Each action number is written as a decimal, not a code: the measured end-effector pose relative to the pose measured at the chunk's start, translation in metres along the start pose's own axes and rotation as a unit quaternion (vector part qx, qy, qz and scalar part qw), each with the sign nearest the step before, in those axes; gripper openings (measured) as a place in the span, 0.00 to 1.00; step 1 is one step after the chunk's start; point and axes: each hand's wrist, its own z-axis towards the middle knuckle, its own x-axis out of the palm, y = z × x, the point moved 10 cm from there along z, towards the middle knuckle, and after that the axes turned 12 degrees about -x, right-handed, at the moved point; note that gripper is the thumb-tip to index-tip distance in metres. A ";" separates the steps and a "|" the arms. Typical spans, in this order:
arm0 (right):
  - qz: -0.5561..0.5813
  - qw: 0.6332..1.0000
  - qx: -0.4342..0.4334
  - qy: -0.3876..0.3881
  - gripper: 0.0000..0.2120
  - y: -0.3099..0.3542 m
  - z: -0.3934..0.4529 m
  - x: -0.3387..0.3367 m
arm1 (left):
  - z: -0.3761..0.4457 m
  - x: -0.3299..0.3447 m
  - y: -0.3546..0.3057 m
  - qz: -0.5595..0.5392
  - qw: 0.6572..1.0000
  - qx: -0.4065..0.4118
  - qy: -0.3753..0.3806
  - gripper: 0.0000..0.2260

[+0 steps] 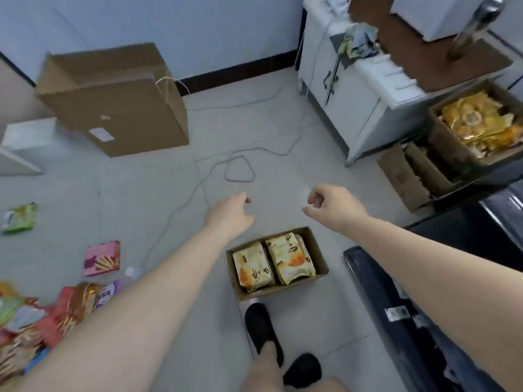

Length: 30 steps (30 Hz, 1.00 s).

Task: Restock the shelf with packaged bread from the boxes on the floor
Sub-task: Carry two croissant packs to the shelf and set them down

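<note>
A small open cardboard box [319, 251] sits on the floor just ahead of my feet. Two yellow-and-cream bread packets [273, 260] lie side by side inside it. My left hand [230, 212] hovers above and beyond the box's far left corner, fingers loosely curled, holding nothing. My right hand [334, 205] hangs above the floor past the box's far right corner, fingers curled in, empty. A second box of orange and yellow packets [475, 125] rests on the dark shelf [452, 193] at the right.
A large empty carton [113, 97] stands at the far left. A white cabinet [356, 103] is at the back right. Cables [239, 168] trail across the floor. Snack packets [56, 312] and a pink box [102, 258] lie at the lower left. Dark shelf edge [396, 306] on right.
</note>
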 end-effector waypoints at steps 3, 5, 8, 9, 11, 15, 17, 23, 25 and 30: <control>0.000 0.998 0.039 0.047 0.09 -0.035 0.038 0.071 | 0.040 0.058 0.044 0.012 0.999 -0.040 0.035 0.17; 0.011 0.995 0.070 0.066 0.08 -0.065 0.058 0.121 | 0.065 0.107 0.071 -0.003 0.996 -0.067 0.061 0.18; 0.028 0.988 0.121 0.088 0.10 -0.119 0.077 0.195 | 0.095 0.189 0.108 -0.030 0.988 -0.115 0.102 0.18; 0.044 0.984 0.142 0.093 0.11 -0.138 0.082 0.220 | 0.104 0.218 0.120 -0.037 0.984 -0.131 0.118 0.19; 0.086 0.973 0.193 0.098 0.14 -0.177 0.089 0.270 | 0.121 0.273 0.141 -0.057 0.974 -0.161 0.151 0.22; 0.123 0.958 0.237 0.107 0.26 -0.242 0.110 0.362 | 0.165 0.363 0.177 -0.093 0.957 -0.214 0.173 0.24; 0.096 0.961 0.240 0.095 0.34 -0.272 0.123 0.391 | 0.185 0.395 0.191 -0.100 0.952 -0.238 0.162 0.25; 0.055 0.954 0.286 0.074 0.44 -0.349 0.156 0.438 | 0.235 0.463 0.229 -0.159 0.920 -0.333 0.130 0.26; 0.081 0.948 0.298 0.074 0.44 -0.365 0.163 0.448 | 0.243 0.483 0.237 -0.174 0.901 -0.370 0.148 0.27; 0.195 0.921 0.326 0.083 0.41 -0.378 0.167 0.470 | 0.255 0.498 0.250 -0.221 0.871 -0.425 0.109 0.26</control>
